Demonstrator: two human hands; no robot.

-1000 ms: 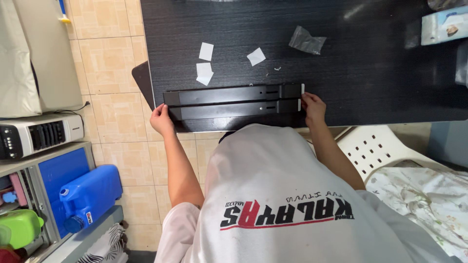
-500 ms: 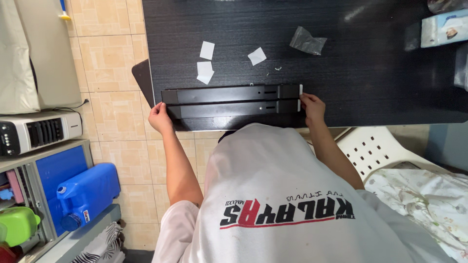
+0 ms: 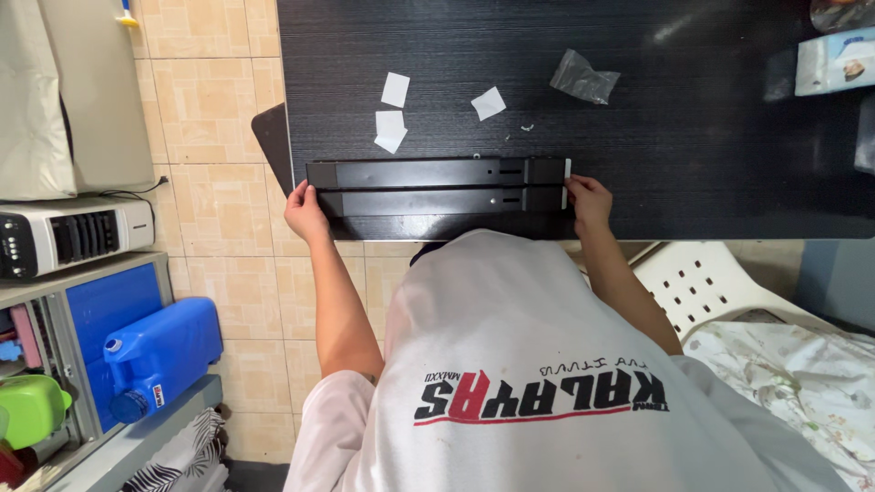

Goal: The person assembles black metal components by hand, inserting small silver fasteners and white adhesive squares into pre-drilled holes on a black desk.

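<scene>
Both hands make up the grip in the head view, the only view there is. My left hand (image 3: 305, 211) is clamped on the left end of the two long black rails (image 3: 437, 186), fingers curled over the end near the desk's corner. My right hand (image 3: 588, 198) closes on the right end, where a thin white strip (image 3: 566, 182) stands against the rails, thumb and fingers pinching there. The rails lie side by side, touching, flat on the black desk (image 3: 638, 137) and right along its near edge.

What worries me is that edge. The rails sit so close to it that a pull toward my body could tip the nearer one off onto the tiled floor (image 3: 210, 109). If one hand pushes harder than the other, the pair could skew and the rails slide apart. The small white strip looks loose enough to shift or peel under my thumb. Tiny bits, perhaps screws (image 3: 526, 128), lie just beyond the rails; a shove forward could scatter them. White paper squares (image 3: 392, 128) and a crumpled clear bag (image 3: 583, 79) lie farther back, well apart.

Against the earlier frames, little has changed: the rails lie in the same place, and the papers and bag have not moved. My left hand has crept slightly up, from below the desk's corner to the rail end itself. My right hand stays where it was.
</scene>
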